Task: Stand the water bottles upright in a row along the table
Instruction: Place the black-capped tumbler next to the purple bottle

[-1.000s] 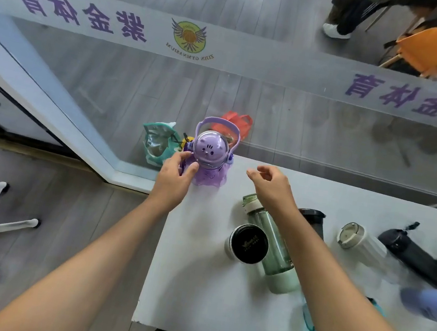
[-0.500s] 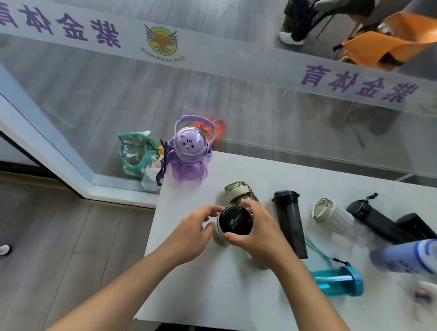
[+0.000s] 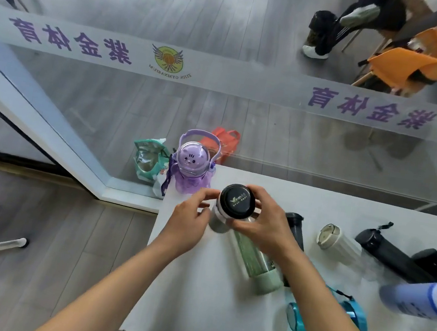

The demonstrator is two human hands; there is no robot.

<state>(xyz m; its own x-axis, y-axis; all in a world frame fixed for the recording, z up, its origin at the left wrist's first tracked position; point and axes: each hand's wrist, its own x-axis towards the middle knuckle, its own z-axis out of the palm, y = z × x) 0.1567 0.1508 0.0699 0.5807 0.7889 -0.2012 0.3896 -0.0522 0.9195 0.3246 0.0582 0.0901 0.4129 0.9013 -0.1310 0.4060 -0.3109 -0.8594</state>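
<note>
Purple bottle (image 3: 192, 171) stands upright at the table's far left corner, upper middle of frame, cartoon face on its domed lid, handle arched over. Just right of it, the black-capped steel bottle (image 3: 229, 208) is upright, cap facing the camera. Below it, centre frame, the green bottle (image 3: 255, 258) lies flat. The black tumbler (image 3: 296, 228) lies beside it. Further right lie the ribbed white cup (image 3: 340, 244), two black flasks (image 3: 388, 254), a blurred blue bottle (image 3: 418, 300) and, lower right, the teal bottle (image 3: 331, 315).
</note>
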